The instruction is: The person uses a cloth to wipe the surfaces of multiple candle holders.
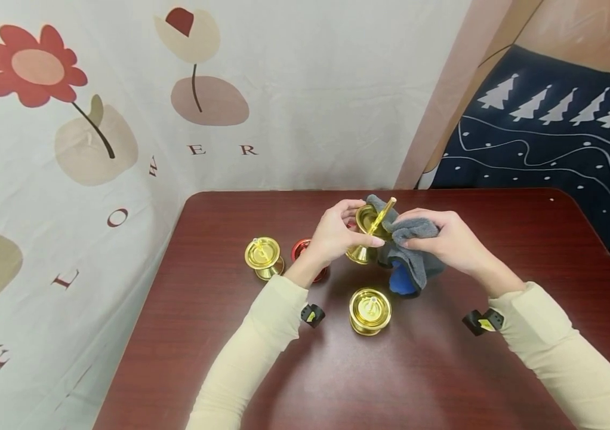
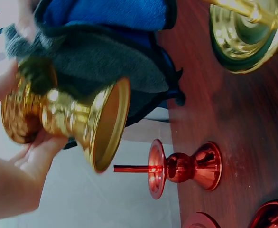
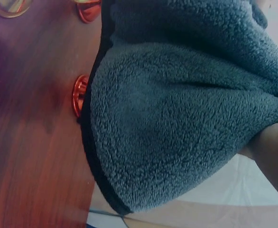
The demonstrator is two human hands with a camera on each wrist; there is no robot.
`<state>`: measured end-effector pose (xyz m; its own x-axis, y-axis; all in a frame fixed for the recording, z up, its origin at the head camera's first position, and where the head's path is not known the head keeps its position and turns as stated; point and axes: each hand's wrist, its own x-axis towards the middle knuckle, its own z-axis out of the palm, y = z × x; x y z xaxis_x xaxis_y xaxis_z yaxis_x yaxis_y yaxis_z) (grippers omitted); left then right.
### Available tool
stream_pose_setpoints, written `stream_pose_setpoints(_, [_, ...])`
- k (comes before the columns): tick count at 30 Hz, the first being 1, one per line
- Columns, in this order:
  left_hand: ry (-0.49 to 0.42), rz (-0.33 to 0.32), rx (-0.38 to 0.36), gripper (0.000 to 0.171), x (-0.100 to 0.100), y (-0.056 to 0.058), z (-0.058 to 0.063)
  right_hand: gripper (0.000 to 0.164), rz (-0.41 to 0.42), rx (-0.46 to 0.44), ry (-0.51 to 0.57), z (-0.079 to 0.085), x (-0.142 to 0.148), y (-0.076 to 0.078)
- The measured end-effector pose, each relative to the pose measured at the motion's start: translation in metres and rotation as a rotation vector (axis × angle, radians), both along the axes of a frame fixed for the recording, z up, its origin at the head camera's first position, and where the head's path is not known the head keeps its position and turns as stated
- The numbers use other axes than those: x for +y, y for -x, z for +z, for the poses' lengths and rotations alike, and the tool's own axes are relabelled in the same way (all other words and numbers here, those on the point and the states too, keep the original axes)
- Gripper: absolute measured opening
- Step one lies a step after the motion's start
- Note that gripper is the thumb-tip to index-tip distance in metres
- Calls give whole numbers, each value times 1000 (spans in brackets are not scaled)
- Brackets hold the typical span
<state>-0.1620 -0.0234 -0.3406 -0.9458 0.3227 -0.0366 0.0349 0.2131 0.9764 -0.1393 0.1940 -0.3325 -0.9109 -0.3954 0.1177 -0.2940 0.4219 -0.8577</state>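
Holder in mirror-bright gold, with a shallow dish, leaning central spike, waisted stem and flared, hollow foot, is held tilted above the bench, toward its far edge. The left hand's fingers curl round the dish; the right hand's fingers grasp a fluffy, blue-backed gray cloth against it. Another gold stand sits nearer the bench's left edge

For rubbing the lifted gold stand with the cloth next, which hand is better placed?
Right, probably. The right hand holds the grey-and-blue plush cloth close beside the shiny gold, cup-topped, metallic-looking stand; the left hand grips that stand, so seems better for steadying.
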Motion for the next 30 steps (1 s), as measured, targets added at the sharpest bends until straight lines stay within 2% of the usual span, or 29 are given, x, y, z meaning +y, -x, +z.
stream_pose_setpoints(6, [84,118,103,70,8,-2,-4,31,14,8,-48,1,-8,0])
stream_pose_setpoints(11, [117,126,117,70,9,-5,-3,29,31,9,-78,5,-10,-1])
stream_pose_setpoints(16, [81,59,74,70,6,-4,-2,28,33,24,-115,7,-6,0])
stream_pose_setpoints(24, [-94,-135,-63,67,-2,0,0,27,27,-1,-88,9,7,7])
stream_pose_setpoints(27, [-125,-158,-110,66,-4,0,1,30,18,-17,-73,10,9,7])
stream_pose_setpoints(30, [-177,-141,-157,63,-7,2,-1,31,-6,-21,-39,11,10,7])
